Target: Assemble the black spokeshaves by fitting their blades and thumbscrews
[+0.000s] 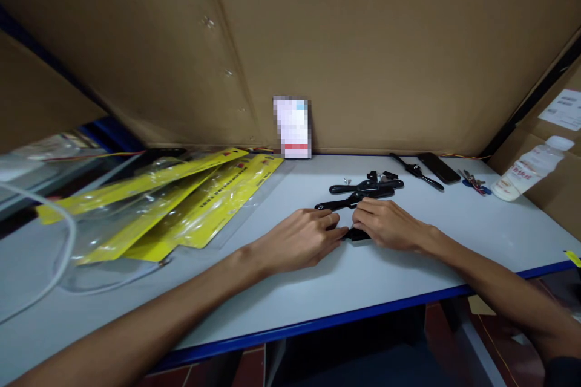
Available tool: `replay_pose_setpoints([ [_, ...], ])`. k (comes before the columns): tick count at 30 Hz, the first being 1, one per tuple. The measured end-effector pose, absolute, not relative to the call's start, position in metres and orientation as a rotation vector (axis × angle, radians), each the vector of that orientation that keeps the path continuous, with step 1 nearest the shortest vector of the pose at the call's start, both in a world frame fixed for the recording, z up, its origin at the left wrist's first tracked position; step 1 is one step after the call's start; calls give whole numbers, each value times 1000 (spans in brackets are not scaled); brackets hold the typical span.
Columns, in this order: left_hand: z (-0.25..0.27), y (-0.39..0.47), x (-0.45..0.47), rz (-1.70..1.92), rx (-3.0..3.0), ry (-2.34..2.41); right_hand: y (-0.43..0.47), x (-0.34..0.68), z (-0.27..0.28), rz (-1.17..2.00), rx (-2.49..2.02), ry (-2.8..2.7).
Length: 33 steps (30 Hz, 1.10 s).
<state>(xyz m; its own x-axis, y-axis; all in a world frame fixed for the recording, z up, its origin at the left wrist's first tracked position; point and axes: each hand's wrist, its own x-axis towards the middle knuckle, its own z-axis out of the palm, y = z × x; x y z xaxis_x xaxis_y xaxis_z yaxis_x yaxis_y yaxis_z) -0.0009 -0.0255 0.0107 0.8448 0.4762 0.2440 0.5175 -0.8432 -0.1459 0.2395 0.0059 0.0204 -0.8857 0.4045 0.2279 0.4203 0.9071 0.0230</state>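
Note:
My left hand [306,239] and my right hand [385,224] meet low over the front middle of the table, fingers closed around a black spokeshave [360,235]. Only its dark middle part shows between them; the fingers cover the rest. Just beyond the hands lie two more black spokeshaves, a farther one [338,189] with a small silver screw standing by it and a nearer one [333,204] partly behind my fingers. Small black parts [389,175] rest at the farther tool's right end.
Yellow-carded clear packages [204,211] overlap on the left, near a white cable [70,236]. A lit phone [295,127] leans against the cardboard wall [363,42]. Back right are another spokeshave [417,170], a dark phone [438,168], keys [474,182] and a bottle [529,172].

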Motion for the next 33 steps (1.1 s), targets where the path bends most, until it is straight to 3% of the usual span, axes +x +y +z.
replay_pose_setpoints([
  [23,1,-28,12,-404,-3042,-1131,0,244,24,-12,-691,-2824],
  [28,-1,-27,10,-424,-3029,-1112,-3,240,23,134,-768,-2763],
  [33,0,-27,11,-387,-3036,-1131,-6,227,19,485,-1060,-2477],
])
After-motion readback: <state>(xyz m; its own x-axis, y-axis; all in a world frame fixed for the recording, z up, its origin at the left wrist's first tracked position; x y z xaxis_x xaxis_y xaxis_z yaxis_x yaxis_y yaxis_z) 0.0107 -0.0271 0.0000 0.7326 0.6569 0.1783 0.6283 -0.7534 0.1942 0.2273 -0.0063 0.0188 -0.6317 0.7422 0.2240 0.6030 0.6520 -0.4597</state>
